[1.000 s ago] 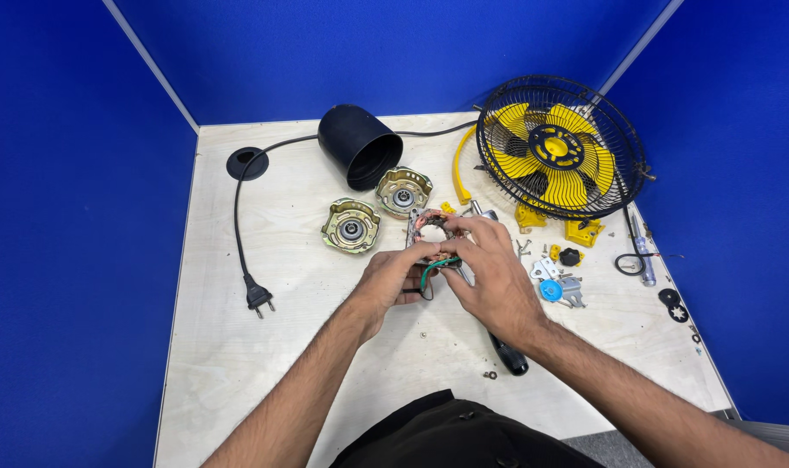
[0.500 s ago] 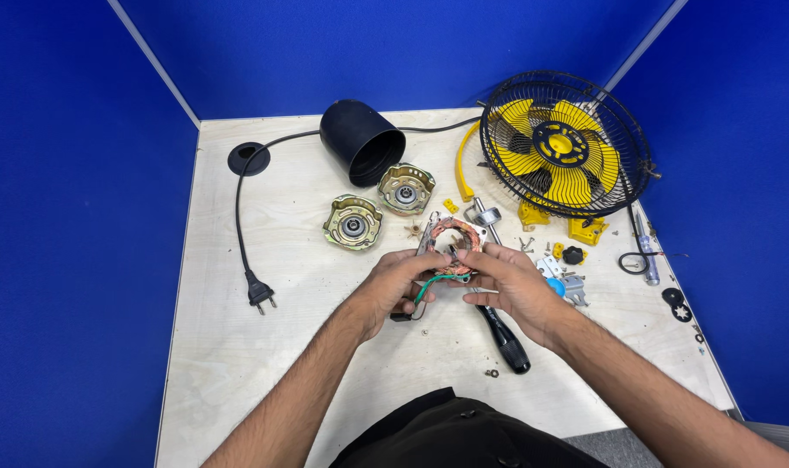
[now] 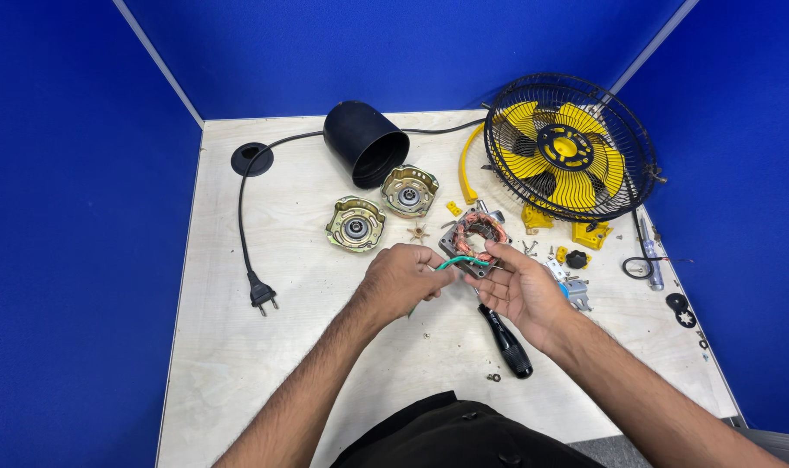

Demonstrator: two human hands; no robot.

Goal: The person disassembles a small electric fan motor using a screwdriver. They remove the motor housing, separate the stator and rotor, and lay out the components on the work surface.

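With the fan already stripped, you held the copper-wound stator (image 3: 479, 239) in your right grip (image 3: 518, 286), left grip (image 3: 403, 279) pinching its green wire (image 3: 460, 259), end caps (image 3: 356, 224) just beyond on the counter (image 3: 230, 347).

This is a small repair or teardown bench set inside a booth: a pale plywood tabletop (image 3: 238, 364) closed in by plain blue partition walls (image 3: 65, 217). A caged yellow fan (image 3: 570, 147), loose motor end caps (image 3: 356, 224), scattered screws and a black-handled screwdriver (image 3: 507, 343) show hands-on appliance work.
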